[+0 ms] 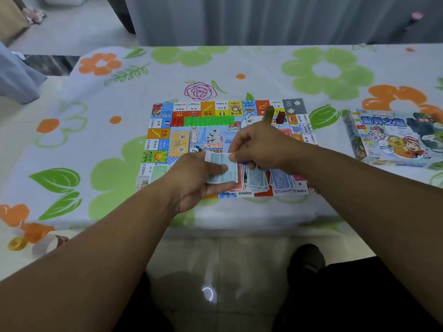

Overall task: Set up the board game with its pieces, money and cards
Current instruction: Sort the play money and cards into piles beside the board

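A colourful game board [165, 137] lies flat on the flowered cloth. My left hand [191, 180] grips a stack of pale blue paper money [221, 168] over the board's near edge. My right hand [261, 144] pinches the stack's top right corner. Below my hands, small piles of red and blue notes [261, 180] lie fanned on the board. A row of red and green plastic houses [203, 121] runs along the board's far side. A white die [248, 119], an olive pawn [268, 113] and a dark red pawn [281, 117] stand behind my right hand.
The game box [393, 137] lies on the cloth to the right of the board. The flowered cloth [96, 140] covers a low surface whose front edge falls just below the board. Grey curtains hang behind. My knees and a tiled floor show below.
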The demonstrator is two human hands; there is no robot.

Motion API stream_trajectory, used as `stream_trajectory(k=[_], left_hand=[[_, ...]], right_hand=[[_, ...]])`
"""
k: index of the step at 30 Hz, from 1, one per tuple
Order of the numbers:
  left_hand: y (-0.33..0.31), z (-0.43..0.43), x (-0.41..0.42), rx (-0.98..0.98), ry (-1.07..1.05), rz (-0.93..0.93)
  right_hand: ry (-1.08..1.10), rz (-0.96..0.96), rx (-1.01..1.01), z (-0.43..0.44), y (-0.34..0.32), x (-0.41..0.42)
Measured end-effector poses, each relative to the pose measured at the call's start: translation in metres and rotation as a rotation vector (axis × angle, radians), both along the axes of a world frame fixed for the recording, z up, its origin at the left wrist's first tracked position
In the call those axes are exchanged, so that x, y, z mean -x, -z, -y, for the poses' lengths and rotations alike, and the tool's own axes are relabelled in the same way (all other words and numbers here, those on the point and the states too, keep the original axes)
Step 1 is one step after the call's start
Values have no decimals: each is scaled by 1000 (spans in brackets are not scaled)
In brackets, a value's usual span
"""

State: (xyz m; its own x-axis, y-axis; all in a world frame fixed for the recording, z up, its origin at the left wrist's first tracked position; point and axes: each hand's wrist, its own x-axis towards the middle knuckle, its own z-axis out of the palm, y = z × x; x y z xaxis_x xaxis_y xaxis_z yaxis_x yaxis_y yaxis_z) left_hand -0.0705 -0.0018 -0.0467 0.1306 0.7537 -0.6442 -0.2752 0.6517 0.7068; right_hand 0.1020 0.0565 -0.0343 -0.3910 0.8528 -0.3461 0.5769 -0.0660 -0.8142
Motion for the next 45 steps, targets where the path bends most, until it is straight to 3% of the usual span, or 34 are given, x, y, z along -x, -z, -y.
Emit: stream_trajectory(k=[14,22,28,36,45], left_hand=[[1,-4,-14,57,-7,-21],[2,-5,-20,44,17,3],[2,-6,-23,9,31,10],[2,-8,-26,40,24,-12],[1,-6,-23,62,-11,-39]], right_hand=[[47,263,42,-7,4,-40],[57,209,-5,-5,1,-35],[51,48,24,2,3,-23],[105,79,-13,-5,4,-32],[69,237,38,-2,8,-43]])
